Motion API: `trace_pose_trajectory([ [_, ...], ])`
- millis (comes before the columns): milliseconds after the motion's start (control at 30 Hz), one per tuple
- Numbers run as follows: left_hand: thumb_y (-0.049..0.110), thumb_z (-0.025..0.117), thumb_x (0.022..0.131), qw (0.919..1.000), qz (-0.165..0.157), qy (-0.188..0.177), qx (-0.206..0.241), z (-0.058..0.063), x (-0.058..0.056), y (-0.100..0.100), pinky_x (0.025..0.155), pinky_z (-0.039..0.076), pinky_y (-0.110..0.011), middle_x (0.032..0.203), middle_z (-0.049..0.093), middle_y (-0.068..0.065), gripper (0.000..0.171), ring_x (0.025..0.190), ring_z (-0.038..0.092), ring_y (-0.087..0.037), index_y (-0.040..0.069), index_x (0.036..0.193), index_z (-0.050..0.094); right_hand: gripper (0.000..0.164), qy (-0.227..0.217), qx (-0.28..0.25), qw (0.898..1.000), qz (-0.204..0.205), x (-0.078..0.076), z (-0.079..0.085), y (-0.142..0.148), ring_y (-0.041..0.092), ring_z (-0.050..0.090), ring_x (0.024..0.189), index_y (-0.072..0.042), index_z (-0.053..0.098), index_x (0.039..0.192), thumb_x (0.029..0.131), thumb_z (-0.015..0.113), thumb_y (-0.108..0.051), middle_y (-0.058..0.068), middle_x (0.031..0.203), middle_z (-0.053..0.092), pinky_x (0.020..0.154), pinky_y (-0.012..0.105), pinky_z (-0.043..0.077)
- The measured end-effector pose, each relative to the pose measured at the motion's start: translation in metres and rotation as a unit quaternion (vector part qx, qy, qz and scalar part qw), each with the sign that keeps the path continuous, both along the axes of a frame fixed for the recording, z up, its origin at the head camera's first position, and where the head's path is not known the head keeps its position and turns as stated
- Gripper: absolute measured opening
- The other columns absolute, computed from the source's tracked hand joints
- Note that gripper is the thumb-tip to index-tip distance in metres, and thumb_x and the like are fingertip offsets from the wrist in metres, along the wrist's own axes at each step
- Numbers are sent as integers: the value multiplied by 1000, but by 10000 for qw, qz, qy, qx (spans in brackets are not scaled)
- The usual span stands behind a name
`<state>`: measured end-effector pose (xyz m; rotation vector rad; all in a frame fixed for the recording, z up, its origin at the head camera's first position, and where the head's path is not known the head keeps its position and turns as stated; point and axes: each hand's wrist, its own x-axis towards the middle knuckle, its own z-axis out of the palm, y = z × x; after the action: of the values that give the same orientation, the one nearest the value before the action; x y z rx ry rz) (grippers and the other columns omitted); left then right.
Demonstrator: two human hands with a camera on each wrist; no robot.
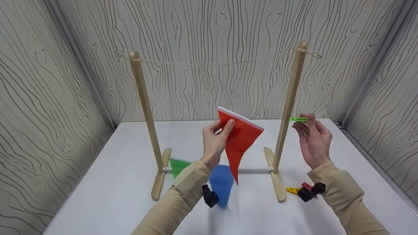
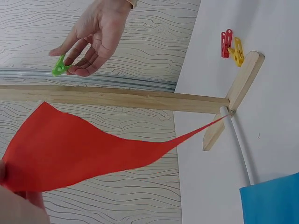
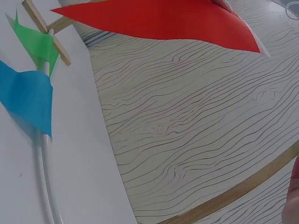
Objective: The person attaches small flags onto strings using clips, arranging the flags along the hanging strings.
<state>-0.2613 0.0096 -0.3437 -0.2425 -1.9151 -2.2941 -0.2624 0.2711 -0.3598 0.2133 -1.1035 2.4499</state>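
Note:
A red pennant flag [image 1: 241, 132] with a white top edge is pinched by my left hand [image 1: 216, 138], thumb in front, its point hanging down. Beside the right post, my right hand [image 1: 314, 138] holds a green clothespin [image 1: 298, 119] between thumb and fingers; the left wrist view shows the same green clothespin [image 2: 60, 66] at the fingertips. Above both hands a thin string [image 1: 202, 64] sags between the two posts, with nothing hung on it. In the right wrist view the red flag [image 3: 163, 21] spans the top, and only a sliver of my right hand shows.
A wooden post [image 1: 145, 107] on the left and another [image 1: 290, 107] on the right stand on feet joined by a white rod [image 1: 254, 170]. A green flag [image 1: 179, 166] and a blue flag [image 1: 222, 184] lie at the rod. Yellow [image 1: 293, 190] and red [image 2: 226, 43] clothespins lie right of the stand.

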Motion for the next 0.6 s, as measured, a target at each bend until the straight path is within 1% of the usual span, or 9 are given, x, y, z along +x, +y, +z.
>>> trace_pose_trajectory([
  [167,25,68,96,10000,-78,1,4,8,2,3,88,62,-40,119,70,-15,37,100,72,-24,7,128,65,21,197,-15,9998,-4,-5,11,-3,17,70,84,1,72,103,99,62,-17,8,100,68,87,22,59],
  [233,23,68,96,9999,-113,64,13,12,2,5,88,62,-41,119,70,-16,36,100,72,-25,7,129,65,21,311,-53,9995,34,-7,16,-5,17,71,87,2,70,106,99,61,-16,9,102,68,89,23,58],
  [300,21,68,96,9998,-150,119,46,16,2,7,87,62,-40,117,70,-16,34,99,73,-25,7,128,66,21,379,-114,9992,108,-9,21,-5,18,71,90,2,68,110,99,60,-14,10,105,66,92,23,58],
  [433,20,69,95,9994,-233,127,239,24,-1,11,84,63,-38,108,73,-16,29,92,74,-22,6,121,69,23,468,-295,9984,119,-12,33,-6,20,72,95,4,62,117,99,60,-11,12,108,63,94,25,57],
  [533,21,70,95,9990,-256,70,361,28,-3,13,83,63,-37,104,73,-15,27,89,73,-21,4,116,71,25,550,-545,9969,144,-15,44,-7,23,73,94,6,60,118,97,62,-8,14,106,64,93,27,59],
  [600,22,71,95,9988,-251,55,416,31,-5,15,83,63,-36,102,73,-14,27,89,73,-21,4,115,71,24,630,-739,9951,208,-16,50,-8,24,74,93,8,62,116,96,63,-6,15,104,67,91,28,59],
])
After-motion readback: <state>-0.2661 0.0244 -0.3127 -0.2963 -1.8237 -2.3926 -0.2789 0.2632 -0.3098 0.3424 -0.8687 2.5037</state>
